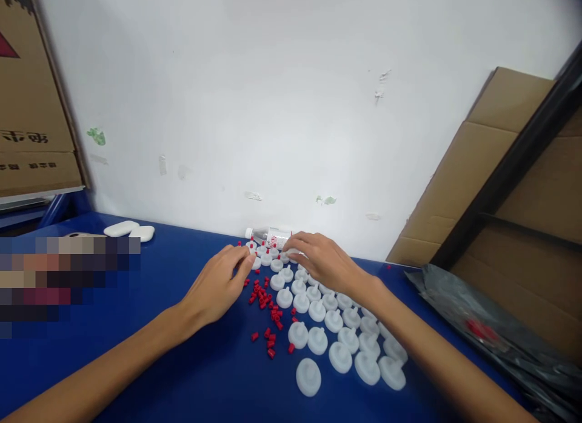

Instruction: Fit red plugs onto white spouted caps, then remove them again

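Observation:
Several white round caps (pixel 334 335) with a raised nozzle lie in rows on a blue table (pixel 182 374). A loose pile of small red plugs (pixel 266 302) sits just left of them. My left hand (pixel 218 286) rests by the plugs, fingertips curled together at a cap near the far end of the rows. My right hand (pixel 321 259) lies palm down over the far caps, fingers bent onto one of them. What each fingertip pinches is too small to name.
A clear plastic bottle (pixel 270 235) lies on its side against the white wall behind the hands. Two white oblong cases (pixel 130 230) sit at the far left. A grey plastic bag (pixel 491 335) and cardboard boxes (pixel 500 168) fill the right side.

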Available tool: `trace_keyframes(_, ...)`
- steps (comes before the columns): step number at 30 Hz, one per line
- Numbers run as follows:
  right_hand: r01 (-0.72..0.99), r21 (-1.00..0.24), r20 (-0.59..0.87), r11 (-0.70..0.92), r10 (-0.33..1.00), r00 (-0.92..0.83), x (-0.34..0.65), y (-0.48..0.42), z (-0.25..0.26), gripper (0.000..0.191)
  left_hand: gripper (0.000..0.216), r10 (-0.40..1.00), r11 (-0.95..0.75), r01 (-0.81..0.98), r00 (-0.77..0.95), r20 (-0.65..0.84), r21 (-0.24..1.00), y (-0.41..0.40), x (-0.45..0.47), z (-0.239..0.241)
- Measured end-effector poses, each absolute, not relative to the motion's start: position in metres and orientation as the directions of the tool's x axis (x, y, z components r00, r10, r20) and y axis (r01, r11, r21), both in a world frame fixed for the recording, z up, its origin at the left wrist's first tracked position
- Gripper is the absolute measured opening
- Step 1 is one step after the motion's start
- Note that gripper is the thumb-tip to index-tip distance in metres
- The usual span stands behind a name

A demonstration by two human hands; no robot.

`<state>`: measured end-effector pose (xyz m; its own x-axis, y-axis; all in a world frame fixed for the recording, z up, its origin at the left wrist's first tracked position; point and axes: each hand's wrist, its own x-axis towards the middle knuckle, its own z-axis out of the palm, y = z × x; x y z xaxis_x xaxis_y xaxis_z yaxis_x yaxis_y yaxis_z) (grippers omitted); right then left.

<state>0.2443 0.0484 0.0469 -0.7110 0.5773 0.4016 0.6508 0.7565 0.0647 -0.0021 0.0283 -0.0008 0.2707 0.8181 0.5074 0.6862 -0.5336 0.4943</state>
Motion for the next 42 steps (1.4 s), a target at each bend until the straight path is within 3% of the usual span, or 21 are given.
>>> trace_keyframes(2,0.701,0.009,0.393,0.713,0.642,-0.658,0.253,0.057,0.042,0.029,0.036,0.844,-0.478,0.747,0.244,0.478,0.462,0.033,-0.006,-0.005)
trace_keyframes(7,0.689,0.000,0.311,0.724,0.655,-0.689,0.264,0.070,0.031,0.030,0.034,0.885,-0.423,0.792,0.255,0.391,0.440,0.043,-0.011,-0.013)
trace_keyframes(20,0.696,0.021,0.232,0.718,0.674,-0.702,0.262,0.066,0.031,0.033,0.032,0.888,-0.413,0.814,0.260,0.380,0.408,0.046,-0.012,-0.017)
trace_keyframes(29,0.798,0.064,0.291,0.599,0.754,-0.589,0.261,0.071,0.023,0.053,0.024,0.891,-0.426,0.800,0.292,0.346,0.423,0.046,-0.010,-0.019)
trace_keyframes(36,0.768,0.043,0.281,0.639,0.730,-0.623,0.262,0.076,0.011,0.055,0.029,0.883,-0.454,0.778,0.328,0.334,0.435,0.042,-0.008,-0.018)
trace_keyframes(39,0.768,0.026,0.350,0.640,0.714,-0.607,0.262,0.073,0.021,0.055,0.035,0.881,-0.455,0.775,0.321,0.347,0.439,0.042,-0.008,-0.016)
trace_keyframes(42,0.778,-0.002,0.452,0.629,0.694,-0.560,0.260,0.067,0.033,0.042,0.036,0.872,-0.462,0.765,0.297,0.389,0.449,0.040,-0.009,-0.012)
